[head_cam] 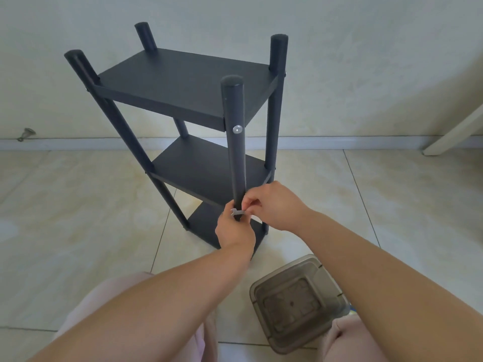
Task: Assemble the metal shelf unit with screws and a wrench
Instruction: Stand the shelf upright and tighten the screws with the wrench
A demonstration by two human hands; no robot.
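The black metal shelf unit (188, 105) stands upright on the tiled floor (78, 205), close to the wall (339, 61). All four posts are in place and three shelf boards sit between them. A silver screw (237, 129) is seated in the near post (236, 152) at the top board; smaller screw heads show at two other top corners. In my judgement the frame is nearly complete, and what remains is tightening the lower joints; the middle-board joint on the near post is hidden behind my hands, so I cannot confirm a screw there.

A small flat silver wrench (237, 211) lies across the near post at the level of the middle board. My left hand (234, 231) wraps the post from below, fingers curled round it, thumb up against the wrench's open end. My right hand (274, 205) comes in from the right, and its fingertips (251, 209) pinch the wrench's other end. Both hands touch the post; the wrench sits between them.

Just beside my right knee, a translucent grey plastic container (298, 301) rests on the floor. A pale beam (454, 134) leans at the far right.
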